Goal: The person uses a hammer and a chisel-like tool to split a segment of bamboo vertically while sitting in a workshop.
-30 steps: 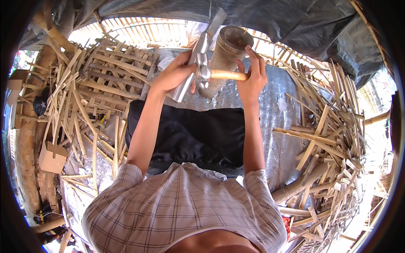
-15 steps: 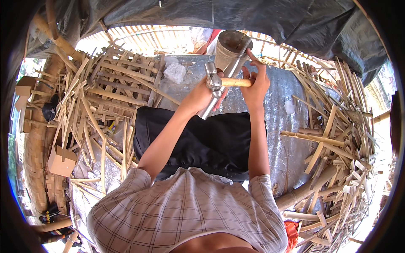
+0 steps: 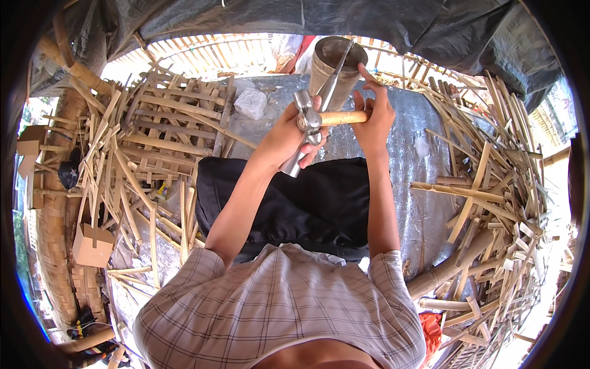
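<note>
Both my hands are raised over my black-clad lap. My left hand (image 3: 284, 136) is wrapped round the thick, tube-like near end of a long silver metal tool (image 3: 329, 93), which narrows toward its far tip. My right hand (image 3: 375, 123) grips the wooden handle of a ball-peen hammer (image 3: 343, 118), its index finger stretched away from me. The hammer's steel head lies across the tool beside my left fingers. Beyond stands a grey-brown open-topped cylinder (image 3: 321, 72); the tool's tip and my right index finger overlap it in view, but contact cannot be made out.
Split bamboo strips (image 3: 132, 160) pile up at left near a slatted bamboo panel (image 3: 178, 114). More bamboo pieces (image 3: 491, 203) heap at right. A pale lump (image 3: 251, 103) rests on the grey sheet (image 3: 412, 203). A cardboard box (image 3: 93, 245) is at left; dark tarpaulin (image 3: 369, 18) hangs ahead.
The metal tool has turned, its far tip swinging left and away from my right index finger. Both hands still grip the same things, and the hammer has shifted only slightly.
</note>
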`<state>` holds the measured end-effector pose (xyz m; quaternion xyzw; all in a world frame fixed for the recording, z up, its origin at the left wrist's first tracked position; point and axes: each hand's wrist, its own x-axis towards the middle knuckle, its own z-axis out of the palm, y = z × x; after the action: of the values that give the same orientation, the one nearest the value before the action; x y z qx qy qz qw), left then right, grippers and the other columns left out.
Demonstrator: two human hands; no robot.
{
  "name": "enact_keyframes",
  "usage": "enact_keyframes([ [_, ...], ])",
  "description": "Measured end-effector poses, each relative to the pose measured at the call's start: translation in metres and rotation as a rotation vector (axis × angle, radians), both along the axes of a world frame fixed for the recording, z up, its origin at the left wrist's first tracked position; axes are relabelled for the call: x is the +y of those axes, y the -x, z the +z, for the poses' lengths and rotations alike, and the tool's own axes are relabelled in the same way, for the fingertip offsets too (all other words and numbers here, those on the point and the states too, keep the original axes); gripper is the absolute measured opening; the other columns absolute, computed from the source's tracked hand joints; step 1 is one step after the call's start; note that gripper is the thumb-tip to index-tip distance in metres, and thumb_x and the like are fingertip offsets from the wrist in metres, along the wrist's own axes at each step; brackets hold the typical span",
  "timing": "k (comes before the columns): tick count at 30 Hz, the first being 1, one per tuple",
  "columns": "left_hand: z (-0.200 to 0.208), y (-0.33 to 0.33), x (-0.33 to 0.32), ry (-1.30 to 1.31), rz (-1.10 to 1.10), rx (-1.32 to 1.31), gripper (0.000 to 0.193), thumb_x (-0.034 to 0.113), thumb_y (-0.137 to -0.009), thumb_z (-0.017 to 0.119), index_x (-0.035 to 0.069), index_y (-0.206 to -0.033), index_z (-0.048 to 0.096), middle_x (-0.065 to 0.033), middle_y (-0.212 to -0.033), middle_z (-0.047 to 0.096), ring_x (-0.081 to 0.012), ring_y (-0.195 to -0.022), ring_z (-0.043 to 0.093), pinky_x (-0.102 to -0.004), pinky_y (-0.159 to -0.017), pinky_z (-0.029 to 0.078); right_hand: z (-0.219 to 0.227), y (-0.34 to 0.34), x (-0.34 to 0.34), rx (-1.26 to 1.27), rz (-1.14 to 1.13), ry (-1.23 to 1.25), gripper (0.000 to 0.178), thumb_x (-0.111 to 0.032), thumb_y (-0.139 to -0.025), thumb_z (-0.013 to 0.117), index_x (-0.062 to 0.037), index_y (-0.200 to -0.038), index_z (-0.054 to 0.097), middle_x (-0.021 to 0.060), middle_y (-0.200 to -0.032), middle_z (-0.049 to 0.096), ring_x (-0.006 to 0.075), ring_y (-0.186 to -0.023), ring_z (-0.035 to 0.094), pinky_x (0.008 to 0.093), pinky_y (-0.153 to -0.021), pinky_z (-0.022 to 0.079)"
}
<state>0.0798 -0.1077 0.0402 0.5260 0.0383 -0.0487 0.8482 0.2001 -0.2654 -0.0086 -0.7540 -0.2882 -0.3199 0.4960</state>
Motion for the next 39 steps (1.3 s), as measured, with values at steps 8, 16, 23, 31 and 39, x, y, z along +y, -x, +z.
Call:
enact_keyframes([
  [8, 0.016, -0.01, 0.034, 0.226, -0.213, 0.096, 0.044, 0.043, -0.107, 0.048, 0.002, -0.091, 0.047, -0.0006, -0.073, 0.046, 0.001, -0.043, 0.037, -0.0165, -0.028, 0.029, 0.014, 0.01, 0.005, 0.032, -0.063, 0.064, 0.026, 0.002, -0.085, 0.069, -0.0062, -0.107, 0.057, 0.0019, -0.136, 0.064, 0.0227, -0.063, 0.065, 0.0334, -0.056, 0.049],
  [16, 0.025, 0.002, 0.023, 0.056, -0.106, 0.092, 0.054, 0.047, -0.105, 0.052, -0.005, -0.118, 0.053, -0.0007, -0.073, 0.049, -0.0013, -0.043, 0.037, -0.0202, -0.031, 0.029, -0.004, 0.011, 0.013, -0.087, -0.117, -0.01, 0.048, 0.004, -0.086, 0.066, -0.0167, -0.129, 0.064, 0.0035, -0.132, 0.06, 0.0272, -0.087, 0.07, 0.0373, -0.064, 0.055],
  [23, 0.026, 0.004, 0.02, 0.025, -0.086, 0.105, 0.053, 0.048, -0.104, 0.053, -0.004, -0.114, 0.053, -0.0014, -0.072, 0.048, -0.0023, -0.043, 0.038, -0.021, -0.031, 0.029, 0.005, 0.017, 0.013, -0.019, -0.07, -0.015, 0.056, 0.014, -0.084, 0.061, -0.0165, -0.132, 0.066, 0.0091, -0.13, 0.059, 0.0282, -0.098, 0.069, 0.0363, -0.069, 0.056],
  [31, 0.023, 0.004, 0.014, 0.044, -0.067, 0.085, 0.049, 0.045, -0.104, 0.055, -0.003, -0.115, 0.054, -0.0032, -0.073, 0.05, -0.0035, -0.043, 0.04, -0.0218, -0.031, 0.031, 0.004, 0.014, 0.013, -0.02, -0.038, -0.041, 0.06, 0.016, -0.083, 0.059, -0.0165, -0.134, 0.065, 0.0092, -0.131, 0.059, 0.0271, -0.098, 0.069, 0.0361, -0.07, 0.056],
  [39, 0.035, 0.002, 0.021, 0.02, -0.156, 0.103, 0.048, 0.041, -0.107, 0.051, -0.001, -0.13, 0.054, -0.0006, -0.074, 0.049, -0.0015, -0.046, 0.04, -0.0195, -0.035, 0.035, 0.005, 0.029, -0.005, 0.201, 0.14, -0.065, 0.024, 0.0, -0.086, 0.072, -0.0022, -0.109, 0.065, 0.0088, -0.089, 0.068, 0.0165, -0.062, 0.062, 0.0297, -0.058, 0.048],
])
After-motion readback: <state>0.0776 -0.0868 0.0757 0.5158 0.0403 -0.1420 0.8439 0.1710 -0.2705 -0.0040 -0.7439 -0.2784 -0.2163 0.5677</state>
